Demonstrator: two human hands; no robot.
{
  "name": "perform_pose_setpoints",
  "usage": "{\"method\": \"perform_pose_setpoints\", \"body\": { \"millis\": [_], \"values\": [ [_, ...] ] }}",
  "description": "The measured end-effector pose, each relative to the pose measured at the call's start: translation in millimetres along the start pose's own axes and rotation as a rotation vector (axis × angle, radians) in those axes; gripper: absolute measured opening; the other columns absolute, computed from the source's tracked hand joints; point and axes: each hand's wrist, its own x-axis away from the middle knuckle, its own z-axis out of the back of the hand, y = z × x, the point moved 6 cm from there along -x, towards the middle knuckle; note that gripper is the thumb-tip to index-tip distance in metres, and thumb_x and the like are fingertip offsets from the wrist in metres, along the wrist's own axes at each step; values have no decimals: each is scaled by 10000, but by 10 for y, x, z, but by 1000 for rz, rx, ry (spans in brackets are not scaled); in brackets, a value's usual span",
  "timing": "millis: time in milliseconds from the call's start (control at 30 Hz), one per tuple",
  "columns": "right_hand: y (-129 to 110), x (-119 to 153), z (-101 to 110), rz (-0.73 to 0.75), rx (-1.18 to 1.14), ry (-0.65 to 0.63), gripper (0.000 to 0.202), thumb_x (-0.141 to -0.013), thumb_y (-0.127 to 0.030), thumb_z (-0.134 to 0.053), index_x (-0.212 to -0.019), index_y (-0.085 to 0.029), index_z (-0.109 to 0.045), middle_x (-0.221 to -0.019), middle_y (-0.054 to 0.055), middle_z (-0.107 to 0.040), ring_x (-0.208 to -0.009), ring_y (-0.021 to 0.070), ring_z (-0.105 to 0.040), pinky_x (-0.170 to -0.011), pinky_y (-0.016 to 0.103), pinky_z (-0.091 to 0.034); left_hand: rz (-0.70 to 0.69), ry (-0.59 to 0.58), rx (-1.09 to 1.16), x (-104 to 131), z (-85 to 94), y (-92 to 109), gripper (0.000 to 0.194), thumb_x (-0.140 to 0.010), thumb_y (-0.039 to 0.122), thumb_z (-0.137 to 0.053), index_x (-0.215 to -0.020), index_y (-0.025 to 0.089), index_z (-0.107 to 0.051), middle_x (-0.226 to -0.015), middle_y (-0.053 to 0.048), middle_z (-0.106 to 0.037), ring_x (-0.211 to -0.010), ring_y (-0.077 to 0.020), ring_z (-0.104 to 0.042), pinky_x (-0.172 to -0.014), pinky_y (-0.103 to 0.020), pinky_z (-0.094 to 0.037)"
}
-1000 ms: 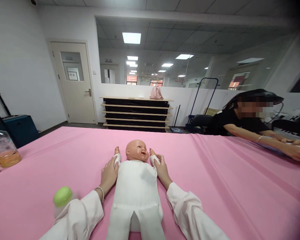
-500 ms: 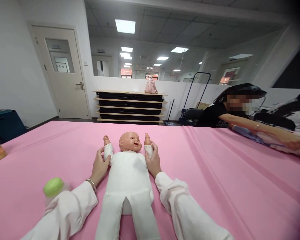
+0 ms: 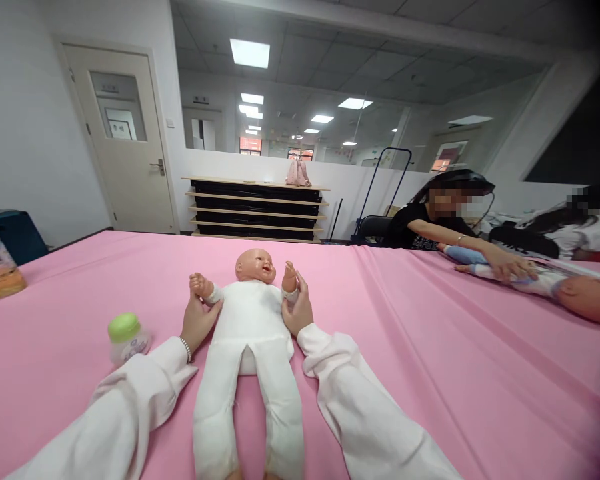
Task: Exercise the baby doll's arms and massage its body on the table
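In the head view, a bald doll [image 3: 253,310] in a white cloth body lay on its back on a desk [image 3: 380,333] covered with pink cloth. Its head was at the far end, and its legs pointed toward the camera, slightly spread. The left hand [image 3: 197,321], with a beaded bracelet [image 3: 186,350] at the wrist, was clamped around the doll's arm on that side, its thumb near the doll's chest. The right hand [image 3: 299,310] was closed around the doll's other arm, with the thumb on the inner side and the fingers on the outer. Both of the doll's small hands pointed up past the grips.

A jar [image 3: 130,340] with a green lid stood near the left forearm. Farther left, a clear bottle [image 3: 0,270] holding orange liquid stood close to the desk's edge, with a dark teal suitcase [image 3: 17,233] beyond it.

To the right, a person [image 3: 415,230] in black leaned over the desk, a hand on another doll [image 3: 540,280], which was partly blurred. Behind the desk, a pink backpack [image 3: 298,173] sat on top of a low rack [image 3: 255,207], and a closed door [image 3: 123,140] was to the left.
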Motion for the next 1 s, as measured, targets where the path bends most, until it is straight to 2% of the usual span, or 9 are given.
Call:
{"method": "perform_pose_setpoints", "body": {
  "millis": [133,300,400,500,600,700,767,900,1000],
  "values": [
    [-113,171,124,3,33,-116,701,-698,-82,-443,-1363,-137,-227,-1335,134,-410,-1239,235,-390,-1021,432,-358,-147,-139,24,190,76,95,386,-683,291,-564,-1044,168,-509,-1022,-69,-584,-956,-206,-560,-863,-346,-447],
    [-265,454,293,-37,-34,-363,550,-731,-96,-403,-1279,-149,-400,-1242,104,-514,-1166,218,-471,-1010,428,-364,-252,-295,-92,442,271,148,445,-644,114,-449,-1082,174,-496,-1099,-60,-565,-986,-189,-542,-888,-348,-435],
    [-225,564,397,-138,-57,-405,541,-738,-123,-425,-1279,-133,-409,-1273,117,-490,-1190,220,-455,-1023,440,-344,-287,-359,-118,530,360,127,488,-648,99,-427,-1130,161,-471,-1140,-72,-533,-961,-172,-547,-877,-334,-448],
    [-171,598,443,-221,-76,-407,562,-719,-154,-486,-1278,-147,-420,-1290,110,-482,-1197,226,-451,-1033,451,-329,-292,-369,-168,567,411,85,496,-668,109,-445,-1162,153,-458,-1133,-80,-513,-1008,-182,-531,-908,-337,-435],
    [-172,588,440,-233,-58,-402,574,-699,-167,-514,-1267,-143,-437,-1284,111,-489,-1190,228,-457,-1031,433,-336,-252,-354,-220,590,422,65,528,-671,96,-453,-1193,174,-457,-1148,-85,-470,-986,-186,-546,-887,-339,-449],
    [-217,544,443,-162,19,-376,497,-718,-175,-479,-1214,-138,-495,-1267,110,-506,-1178,225,-466,-1018,420,-350,-214,-323,-223,601,400,103,536,-670,69,-446,-1193,184,-461,-1131,-88,-469,-931,-178,-571,-852,-335,-469],
    [-240,479,452,-100,73,-346,426,-749,-189,-450,-1165,-164,-537,-1248,91,-526,-1155,224,-482,-999,422,-365,-224,-271,-185,577,379,160,514,-689,77,-454,-1194,170,-438,-1125,-95,-494,-981,-189,-558,-867,-345,-462],
    [-150,202,406,-58,103,-261,370,-813,-287,-450,-1167,-201,-516,-1215,83,-549,-1110,234,-507,-961,438,-377,-225,-86,-146,364,323,239,447,-775,274,-514,-1185,152,-385,-1135,-119,-529,-1068,-242,-514,-899,-413,-428],
    [116,-116,293,-185,21,-86,447,-831,-377,-439,-1223,-163,-411,-1222,138,-522,-1110,235,-503,-929,422,-401,-163,88,-173,60,225,253,395,-803,373,-487,-1115,144,-404,-1074,-129,-558,-1013,-267,-536,-834,-423,-439]
  ]
}}
